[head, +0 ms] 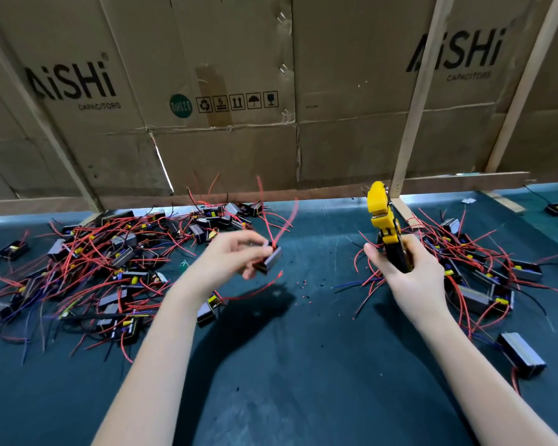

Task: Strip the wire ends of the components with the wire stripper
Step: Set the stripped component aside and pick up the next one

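My left hand (231, 257) holds a small grey-black component (271, 260) above the dark green table; its red wires (282, 226) stick up and are motion-blurred. My right hand (406, 267) grips the handles of a yellow-and-black wire stripper (384, 217), whose jaws point upward. The stripper is to the right of the component, apart from its wires. A large pile of components with red, black and blue wires (110, 262) lies at the left. A smaller pile (484, 268) lies at the right.
A cardboard wall (271, 91) with wooden battens stands along the table's far edge. Small red insulation bits (303, 284) dot the table (303, 365) between my hands. A single component (522, 354) lies near the right forearm, another (208, 309) by the left wrist.
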